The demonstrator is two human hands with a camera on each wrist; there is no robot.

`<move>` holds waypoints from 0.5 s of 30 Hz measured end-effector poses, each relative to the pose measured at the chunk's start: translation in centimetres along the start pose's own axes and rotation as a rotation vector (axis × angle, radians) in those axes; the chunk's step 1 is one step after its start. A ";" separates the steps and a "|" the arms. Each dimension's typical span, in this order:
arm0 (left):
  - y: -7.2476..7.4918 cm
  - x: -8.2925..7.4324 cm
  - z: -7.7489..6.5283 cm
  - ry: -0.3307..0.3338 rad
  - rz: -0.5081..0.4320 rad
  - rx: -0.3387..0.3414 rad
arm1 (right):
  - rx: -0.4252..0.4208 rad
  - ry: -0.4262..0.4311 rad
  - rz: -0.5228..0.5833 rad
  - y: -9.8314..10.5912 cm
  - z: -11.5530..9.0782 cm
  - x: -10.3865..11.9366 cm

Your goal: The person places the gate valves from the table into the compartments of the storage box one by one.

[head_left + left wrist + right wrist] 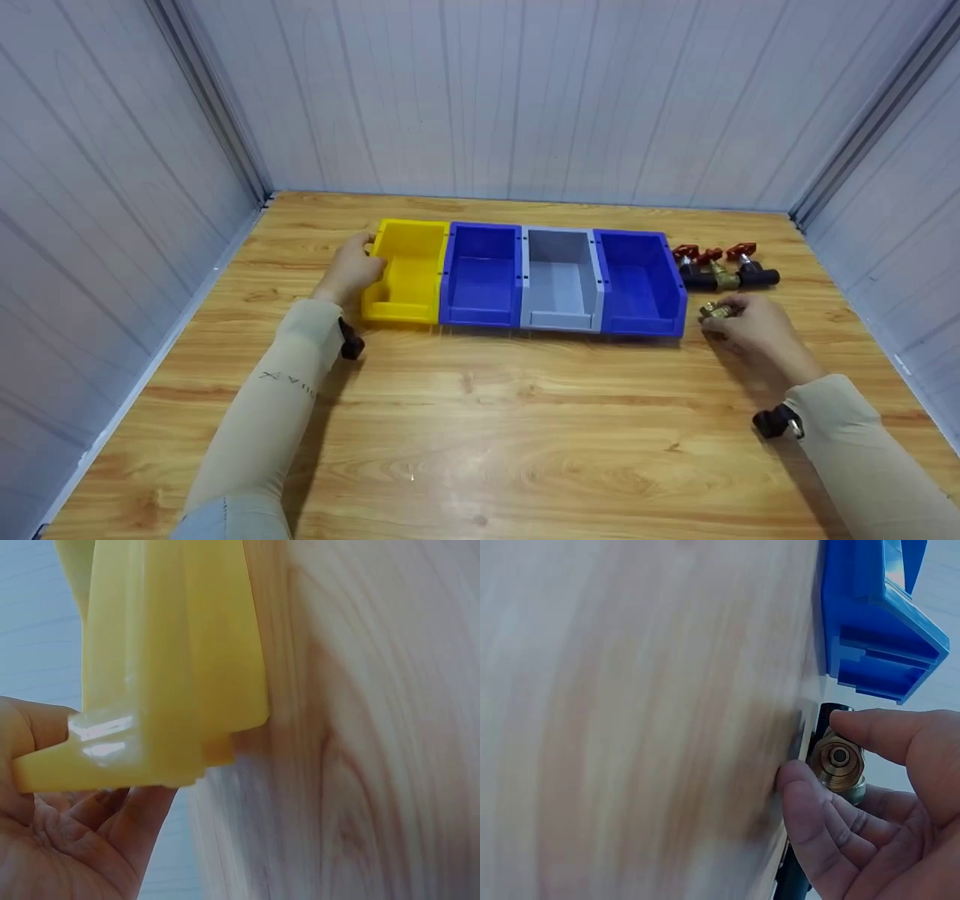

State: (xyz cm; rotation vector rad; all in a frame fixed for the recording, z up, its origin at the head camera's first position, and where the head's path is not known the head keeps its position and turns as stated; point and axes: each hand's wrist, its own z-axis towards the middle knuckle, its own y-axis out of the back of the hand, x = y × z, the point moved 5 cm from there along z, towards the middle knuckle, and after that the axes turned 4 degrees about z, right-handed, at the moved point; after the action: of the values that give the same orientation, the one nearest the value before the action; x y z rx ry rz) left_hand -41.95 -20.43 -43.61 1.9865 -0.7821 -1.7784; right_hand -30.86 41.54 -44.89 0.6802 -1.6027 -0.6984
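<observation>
A yellow bin (pixel 405 270) forms the left end of a row of joined bins. My left hand (pixel 350 268) grips its left side wall; in the left wrist view, the bin's yellow edge (pixel 52 770) passes between the thumb and fingers of that hand (pixel 71 847). Just right of the row, my right hand (pixel 754 326) pinches a brass fitting (pixel 716 311) low over the table. From the right wrist, the fitting's round threaded end (pixel 838 761) faces the camera, between the thumb and fingers of the hand (pixel 900 817).
Beside the yellow bin come a blue bin (pixel 481 277), a grey bin (pixel 561 277) and another blue bin (pixel 637 281). Behind my right hand lie valves with red handles (pixel 741 250) and black bodies (pixel 759 278). Pale panel walls (pixel 480 97) enclose the wooden table (pixel 480 435).
</observation>
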 end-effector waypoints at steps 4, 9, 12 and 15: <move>-0.1 -0.1 0.0 0.002 -0.009 -0.014 | 0.005 0.011 -0.019 0.3 -0.2 0.3; -0.2 0.0 -0.2 0.025 -0.031 -0.010 | 0.005 0.035 -0.041 0.5 -0.2 0.7; -0.2 -0.1 -0.4 0.022 -0.045 -0.010 | -0.010 0.044 -0.028 0.7 -0.2 0.9; -0.1 -0.1 -0.5 0.017 -0.052 -0.007 | -0.044 0.070 -0.044 0.9 -0.1 1.1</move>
State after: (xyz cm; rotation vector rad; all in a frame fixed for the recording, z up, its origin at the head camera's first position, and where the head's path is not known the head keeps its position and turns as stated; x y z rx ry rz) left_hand -41.41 -20.30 -43.51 2.0329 -0.7243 -1.7877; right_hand -30.96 41.26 -43.49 0.7016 -1.5080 -0.7324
